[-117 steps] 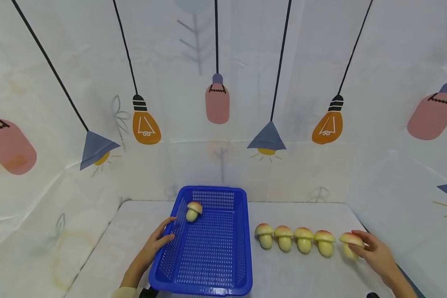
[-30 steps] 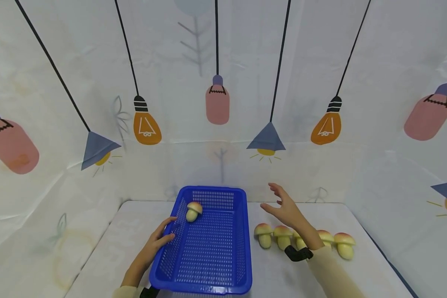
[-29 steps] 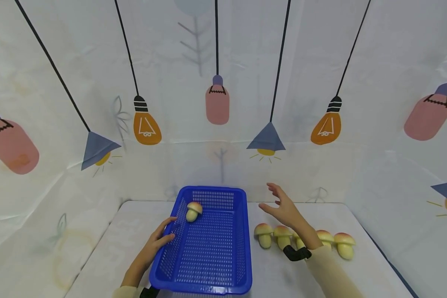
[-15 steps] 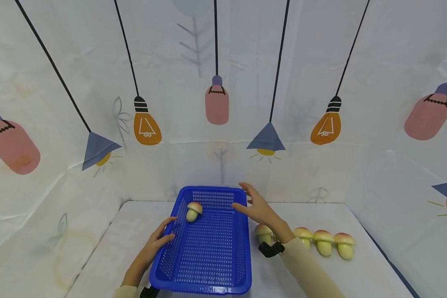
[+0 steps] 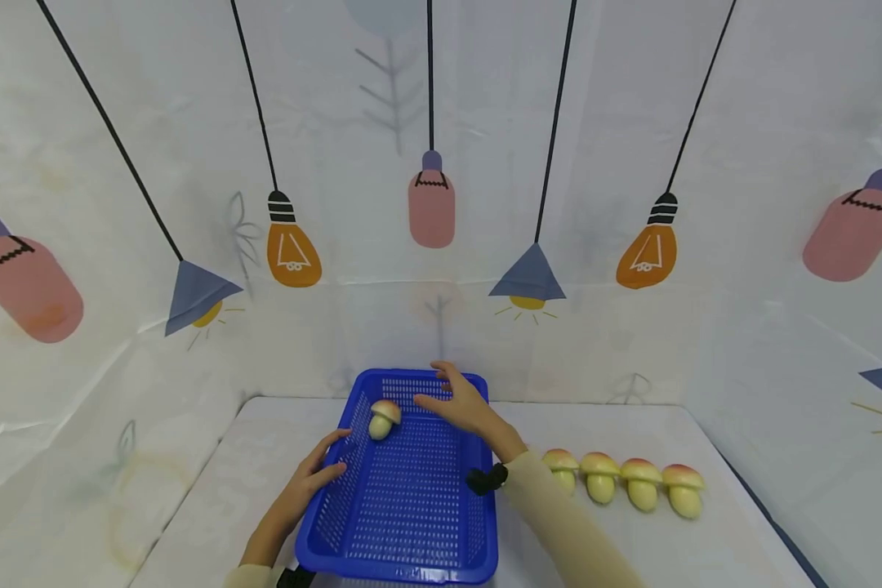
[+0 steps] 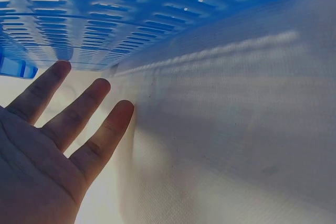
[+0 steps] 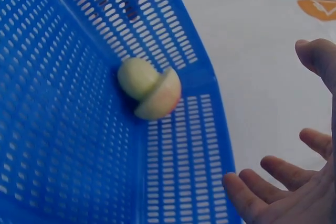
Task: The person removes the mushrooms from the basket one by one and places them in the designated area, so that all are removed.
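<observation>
A blue plastic basket (image 5: pixel 404 563) with slotted walls stands on the white table. One toy mushroom (image 5: pixel 382 420), with a red-tinged cap and pale stem, lies in its far left corner; the right wrist view shows this mushroom (image 7: pixel 149 87) against the walls. My left hand (image 5: pixel 305 478) touches the basket's left rim, and in the left wrist view its fingers (image 6: pixel 102 137) stretch out straight beside the slotted wall. Over the far part of the basket hovers my right hand (image 5: pixel 463 402), fingers spread and holding nothing, to the right of the mushroom.
To the right of the basket, several matching toy mushrooms (image 5: pixel 642 484) stand in a row on the white table (image 5: pixel 742 539). My right sleeve (image 5: pixel 559 514) covers the row's left end. A white sheet printed with lamps (image 5: pixel 527 273) rises behind.
My right hand has let go of the rightmost mushroom, which now sits closer to the row, and has swung left across the row to above the basket. The left hand has stayed put.
</observation>
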`<state>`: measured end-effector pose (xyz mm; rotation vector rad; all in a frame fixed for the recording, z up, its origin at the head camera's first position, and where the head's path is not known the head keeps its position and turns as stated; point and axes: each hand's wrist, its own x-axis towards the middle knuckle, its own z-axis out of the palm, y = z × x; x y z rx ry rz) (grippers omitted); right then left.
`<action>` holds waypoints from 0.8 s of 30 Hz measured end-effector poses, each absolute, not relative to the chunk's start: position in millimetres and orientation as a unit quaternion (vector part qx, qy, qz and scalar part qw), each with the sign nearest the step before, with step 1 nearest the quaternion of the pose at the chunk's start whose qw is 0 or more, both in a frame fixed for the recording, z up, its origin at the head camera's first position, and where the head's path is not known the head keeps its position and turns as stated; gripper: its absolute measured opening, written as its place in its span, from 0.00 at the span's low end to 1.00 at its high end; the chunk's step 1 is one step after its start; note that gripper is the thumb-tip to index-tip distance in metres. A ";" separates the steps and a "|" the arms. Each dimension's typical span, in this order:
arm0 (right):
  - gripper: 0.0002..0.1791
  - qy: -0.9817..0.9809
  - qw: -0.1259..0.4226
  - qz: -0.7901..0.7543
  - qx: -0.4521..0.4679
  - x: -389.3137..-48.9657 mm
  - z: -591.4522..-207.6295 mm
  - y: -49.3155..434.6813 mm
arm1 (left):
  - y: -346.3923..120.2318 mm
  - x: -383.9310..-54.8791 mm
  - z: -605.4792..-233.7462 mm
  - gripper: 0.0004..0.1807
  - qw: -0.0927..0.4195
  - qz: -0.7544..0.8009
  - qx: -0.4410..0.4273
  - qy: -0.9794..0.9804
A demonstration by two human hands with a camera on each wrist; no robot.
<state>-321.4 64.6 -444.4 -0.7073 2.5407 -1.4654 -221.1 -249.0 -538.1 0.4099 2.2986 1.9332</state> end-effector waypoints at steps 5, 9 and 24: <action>0.44 0.837 0.071 -0.488 -0.237 -324.7 -451.1 44.7 | -249.4 -223.2 -538.1 0.33 0.056 0.638 0.121 0.759; 0.44 0.838 0.087 -0.490 -0.223 -325.0 -461.4 30.2 | -250.6 -222.5 -538.0 0.33 0.060 0.642 0.121 0.754; 0.46 0.831 0.124 -0.514 -0.172 -334.1 -492.4 -3.0 | -249.2 -222.1 -535.3 0.33 0.062 0.652 0.113 0.747</action>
